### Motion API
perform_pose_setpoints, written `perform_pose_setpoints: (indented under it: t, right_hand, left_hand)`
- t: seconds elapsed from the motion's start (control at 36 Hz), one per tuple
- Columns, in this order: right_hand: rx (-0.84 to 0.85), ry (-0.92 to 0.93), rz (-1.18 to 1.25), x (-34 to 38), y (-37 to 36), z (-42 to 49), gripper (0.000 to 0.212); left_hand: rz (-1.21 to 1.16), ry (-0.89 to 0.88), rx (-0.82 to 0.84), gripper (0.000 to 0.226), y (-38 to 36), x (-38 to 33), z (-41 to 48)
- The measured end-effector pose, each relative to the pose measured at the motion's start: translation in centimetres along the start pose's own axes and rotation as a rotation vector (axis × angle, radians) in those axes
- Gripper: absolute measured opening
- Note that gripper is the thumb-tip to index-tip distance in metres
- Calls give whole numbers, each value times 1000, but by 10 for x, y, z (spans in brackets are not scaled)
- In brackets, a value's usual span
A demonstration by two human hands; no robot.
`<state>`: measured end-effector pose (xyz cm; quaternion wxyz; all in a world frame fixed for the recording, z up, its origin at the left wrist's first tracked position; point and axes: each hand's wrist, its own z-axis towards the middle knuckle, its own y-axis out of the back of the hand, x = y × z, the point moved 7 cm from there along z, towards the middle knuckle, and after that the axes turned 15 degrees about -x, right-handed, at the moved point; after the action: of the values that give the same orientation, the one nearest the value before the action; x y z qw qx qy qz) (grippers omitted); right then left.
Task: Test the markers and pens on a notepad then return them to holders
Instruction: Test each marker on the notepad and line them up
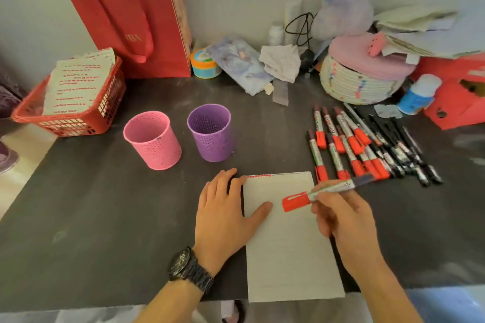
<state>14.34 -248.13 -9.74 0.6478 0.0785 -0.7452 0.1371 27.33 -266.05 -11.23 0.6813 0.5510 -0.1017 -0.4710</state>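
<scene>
A white lined notepad (pixel 288 244) lies at the dark table's front edge. My left hand (pixel 225 210) rests flat on its left edge, thumb on the paper, with a black watch on the wrist. My right hand (pixel 341 215) grips a red-capped marker (pixel 325 193) held level above the pad, cap on and pointing left. Several red-capped markers (pixel 341 144) and black pens (pixel 401 149) lie in a row to the right. An empty pink holder (pixel 152 139) and a purple holder (pixel 211 132) stand upright behind the pad.
A red basket (pixel 70 107) of papers sits at the far left beside a red paper bag (pixel 131 16). A woven basket with a pink lid (pixel 364 76), a white and blue bottle (pixel 418 94), a red box (pixel 459 92) and loose clutter line the back wall.
</scene>
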Motion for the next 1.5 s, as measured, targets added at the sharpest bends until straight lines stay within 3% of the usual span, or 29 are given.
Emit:
perform_pose_setpoints:
  t: [0.08, 0.19, 0.28, 0.39, 0.61, 0.75, 0.89, 1.03, 1.25, 1.36, 1.42, 1.5]
  right_hand:
    - [-1, -6, 4, -10, 1, -31, 8]
    - [23, -38, 0, -19, 1, -60, 13]
    - [69, -19, -19, -13, -4, -77, 18]
    - [86, -19, -17, 0, -14, -87, 21]
    - [61, 78, -193, 11, -15, -98, 46]
    - [52, 74, -201, 6, -17, -102, 46]
    - [47, 107, -171, 7, -18, -101, 49]
    - [91, 159, -149, 13, -19, -103, 46]
    - [138, 119, -148, 15, -24, -98, 45]
    - [159, 145, -161, 13, -28, -94, 48]
    - [173, 184, -178, 18, -32, -90, 47]
    - [100, 215, -208, 27, -34, -74, 43]
  left_hand:
    - [-136, 10, 44, 75, 6, -4, -6]
    - [-489, 105, -36, 50, 32, -11, -22]
    - [-667, 60, 115, 38, 44, -37, -44]
    - [-661, -17, 334, 39, 46, -64, -59]
    - [-608, 1, 292, 63, 43, -59, -68]
    - [-659, 98, 382, 65, 34, -55, -72]
    - [-805, 196, 581, 63, 28, -57, -70]
    - [-1034, 343, 897, 64, 19, -61, -82]
    - [-1114, 487, 1039, 66, 21, -61, -87]
    - [-1267, 498, 1150, 58, 27, -65, -89]
    - [-1268, 468, 1121, 57, 32, -67, -81]
    - [-1098, 458, 923, 57, 29, -61, -57]
